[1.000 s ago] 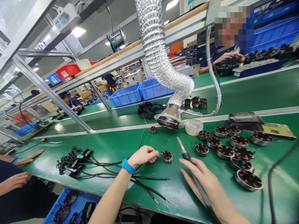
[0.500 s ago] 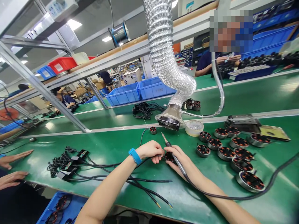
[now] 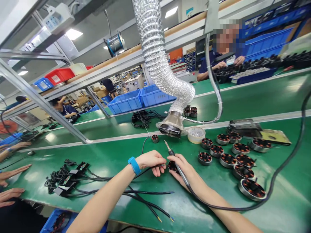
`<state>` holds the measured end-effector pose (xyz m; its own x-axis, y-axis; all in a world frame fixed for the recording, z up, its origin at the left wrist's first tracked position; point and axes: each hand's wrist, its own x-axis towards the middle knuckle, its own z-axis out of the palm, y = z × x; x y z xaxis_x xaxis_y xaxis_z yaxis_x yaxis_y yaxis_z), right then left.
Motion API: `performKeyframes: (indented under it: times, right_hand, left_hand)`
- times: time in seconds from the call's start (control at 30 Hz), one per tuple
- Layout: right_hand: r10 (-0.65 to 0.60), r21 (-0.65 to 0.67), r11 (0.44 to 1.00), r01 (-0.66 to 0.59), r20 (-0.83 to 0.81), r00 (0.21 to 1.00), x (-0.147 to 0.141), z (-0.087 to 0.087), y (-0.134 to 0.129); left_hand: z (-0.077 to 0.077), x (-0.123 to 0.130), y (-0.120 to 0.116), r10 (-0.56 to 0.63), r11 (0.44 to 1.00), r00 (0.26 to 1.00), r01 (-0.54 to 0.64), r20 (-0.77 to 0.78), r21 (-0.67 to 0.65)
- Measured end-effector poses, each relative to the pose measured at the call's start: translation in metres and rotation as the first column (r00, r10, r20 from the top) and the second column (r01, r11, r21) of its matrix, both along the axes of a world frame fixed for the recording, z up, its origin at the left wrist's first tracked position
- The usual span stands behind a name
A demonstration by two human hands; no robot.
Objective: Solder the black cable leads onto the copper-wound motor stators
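Note:
Near the middle of the bench, my left hand [image 3: 152, 162] pinches a black cable [image 3: 145, 170] close to its end between thumb and fingers; the other fingers hang loosely below. The cable's tip points at a round motor stator [image 3: 172, 166] with a dark core, partly hidden by my right hand. Closed round a soldering iron [image 3: 181, 175], my right hand [image 3: 188, 166] also steadies that stator with thumb and fingertips. The iron's tip points up and away, clear of the stator. Whether the cable end touches the stator, I cannot tell.
Several stators [image 3: 227, 160] stand to the right. Black cables with connectors [image 3: 69, 176] lie at left, near a co-worker's hands [image 3: 14, 173]. A fume hood [image 3: 171, 124] hangs ahead, beside a round tub [image 3: 196, 135] and a small stator [image 3: 155, 138]. A metal holder [image 3: 245, 127] stands behind.
My left hand's fingers have loosened and straightened a little, still on the cable. The iron's cord has swung upward at right. The view has shifted slightly, and another co-worker's hand shows at left.

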<state>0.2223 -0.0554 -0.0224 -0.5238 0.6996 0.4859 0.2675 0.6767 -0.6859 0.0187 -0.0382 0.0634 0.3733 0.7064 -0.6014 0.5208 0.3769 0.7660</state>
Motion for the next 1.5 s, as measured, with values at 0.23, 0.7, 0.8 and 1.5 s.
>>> performKeyframes:
  times: [0.23, 0.7, 0.8, 1.5]
  right_hand:
    - [0.002, -0.023, 1.0, -0.003, -0.033, 0.999, 0.0, 0.005, -0.002]
    - [0.002, -0.034, 0.999, -0.01, -0.238, 0.971, -0.011, 0.015, -0.002]
    - [0.008, -0.056, 0.998, -0.022, -0.238, 0.971, -0.014, 0.012, 0.001]
    - [-0.058, 0.014, 0.998, 0.06, -0.128, 0.99, -0.02, 0.01, 0.002]
  left_hand:
    - [-0.008, 0.018, -0.002, 0.059, 0.991, 0.991, -0.043, -0.122, 0.126]
    - [-0.04, -0.004, -0.009, 0.281, 0.954, 0.852, -0.196, 0.442, -0.227]
    - [-0.047, -0.003, -0.009, 0.29, 0.956, 0.866, -0.246, 0.408, -0.158]
    - [-0.039, -0.016, -0.014, 0.187, 0.982, 0.933, -0.175, 0.308, -0.067]
